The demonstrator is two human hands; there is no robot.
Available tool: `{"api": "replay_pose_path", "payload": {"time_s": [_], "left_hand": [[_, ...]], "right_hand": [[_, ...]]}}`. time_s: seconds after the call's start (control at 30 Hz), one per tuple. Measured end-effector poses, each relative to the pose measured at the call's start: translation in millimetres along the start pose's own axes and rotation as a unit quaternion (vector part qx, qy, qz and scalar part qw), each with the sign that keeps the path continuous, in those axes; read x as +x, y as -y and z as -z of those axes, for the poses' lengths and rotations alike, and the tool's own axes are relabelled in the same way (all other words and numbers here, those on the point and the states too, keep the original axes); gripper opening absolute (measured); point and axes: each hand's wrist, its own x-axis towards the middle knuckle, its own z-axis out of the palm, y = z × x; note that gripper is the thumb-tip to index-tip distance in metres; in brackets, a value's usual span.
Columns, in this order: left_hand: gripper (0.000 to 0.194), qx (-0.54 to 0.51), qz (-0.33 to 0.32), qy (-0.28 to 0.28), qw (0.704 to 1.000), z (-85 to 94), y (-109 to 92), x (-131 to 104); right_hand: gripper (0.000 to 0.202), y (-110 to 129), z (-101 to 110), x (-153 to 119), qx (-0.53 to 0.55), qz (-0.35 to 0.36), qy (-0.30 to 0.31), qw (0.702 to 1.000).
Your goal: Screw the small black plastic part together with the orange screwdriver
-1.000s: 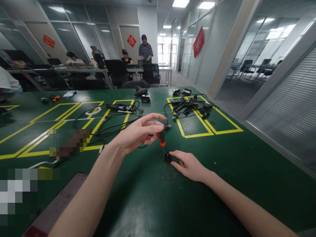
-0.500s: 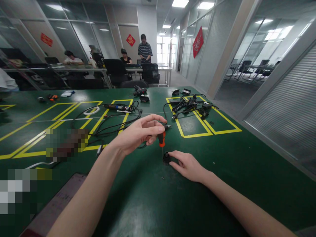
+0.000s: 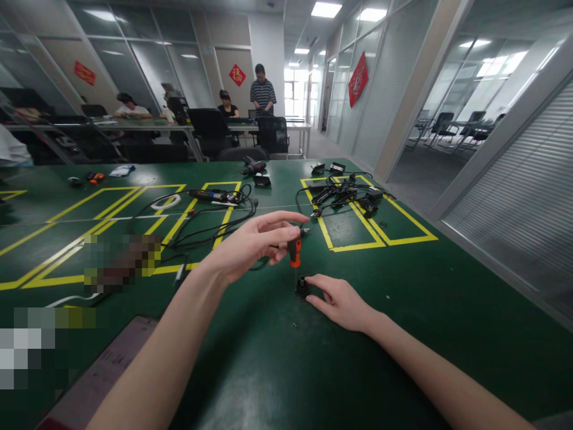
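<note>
My left hand [image 3: 264, 239] is closed around the handle of an orange and black screwdriver [image 3: 295, 258], its index finger stretched out over the top. The screwdriver stands upright, and its thin shaft reaches down to the edge of a small round black part [image 3: 302, 286] on the table. Thumb and fingers of my right hand [image 3: 340, 300] pinch that black part from the right. On the table just in front of it lie a few tiny screws [image 3: 295, 325], too small to make out well.
The green table [image 3: 430, 310] carries yellow tape outlines. Black cables and tools [image 3: 340, 194] lie in a heap at the back right. A power drill [image 3: 253, 166] rests at the far edge. More cables [image 3: 215, 227] and a phone [image 3: 102, 370] are on the left. People sit and stand farther back.
The fingers of my left hand have shifted slightly on the screwdriver handle, the index finger straighter now. My right hand has stayed on the black part.
</note>
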Motion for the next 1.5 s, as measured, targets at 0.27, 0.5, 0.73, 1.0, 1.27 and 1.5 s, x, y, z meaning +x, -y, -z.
{"api": "replay_pose_path", "payload": {"time_s": [0.27,0.5,0.73,1.0,1.27,1.5], "left_hand": [[0.023,-0.031,0.012,0.014,0.999,4.7,-0.6,2.0],[0.03,-0.022,0.014,0.002,1.0,2.8,0.0,0.7],[0.029,-0.021,0.014,0.013,1.0,2.9,-1.7,0.9],[0.042,-0.041,0.013,0.004,0.999,2.5,-0.1,-0.7],[0.026,-0.044,0.011,0.014,0.999,3.4,-1.0,2.1],[0.039,-0.041,-0.007,-0.021,0.999,0.6,1.1,0.2]], "right_hand": [[0.037,1.1,1.0,-0.3,0.0,0.001,0.002,1.0],[0.036,-0.5,0.4,-0.5,-0.002,0.008,-0.003,1.0],[0.037,1.7,1.9,0.1,0.002,-0.002,0.003,1.0],[0.037,1.4,1.7,0.1,-0.004,0.001,0.004,1.0],[0.036,0.9,1.1,-0.4,-0.002,-0.002,0.005,1.0],[0.037,0.9,0.6,0.1,0.001,-0.001,0.006,1.0]]}}
